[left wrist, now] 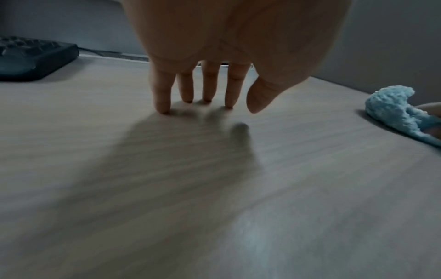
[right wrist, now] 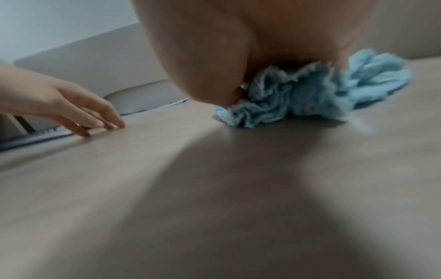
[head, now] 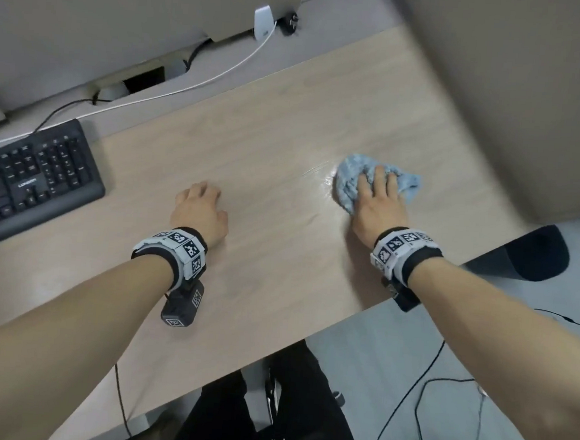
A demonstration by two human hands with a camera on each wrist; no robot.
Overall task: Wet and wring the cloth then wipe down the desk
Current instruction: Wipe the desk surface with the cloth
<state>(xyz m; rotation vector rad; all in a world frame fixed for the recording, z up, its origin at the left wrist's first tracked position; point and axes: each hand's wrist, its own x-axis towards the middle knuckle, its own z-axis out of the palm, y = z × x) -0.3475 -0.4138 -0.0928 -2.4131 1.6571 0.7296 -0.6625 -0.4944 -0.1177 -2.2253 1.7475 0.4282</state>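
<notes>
A crumpled light-blue cloth (head: 348,179) (left wrist: 391,111) (right wrist: 298,96) lies on the pale wood desk (head: 270,132) toward its right side. My right hand (head: 375,184) (right wrist: 214,56) sits on top of it, fingers dug into the folds and thumb tucked against it, pressing it to the surface. A shiny wet streak (head: 319,177) shows just left of the cloth. My left hand (head: 200,206) (left wrist: 210,90) (right wrist: 95,115) holds nothing. Its fingertips (left wrist: 164,109) rest on the bare desk, well left of the cloth.
A black keyboard (head: 30,181) (left wrist: 31,56) sits at the desk's left. Behind it are a monitor base (head: 50,93) and a white cable (head: 223,74). A beige partition (head: 513,98) walls the right side. The desk's front edge runs near my wrists, and a dark chair part (head: 533,254) lies beyond it.
</notes>
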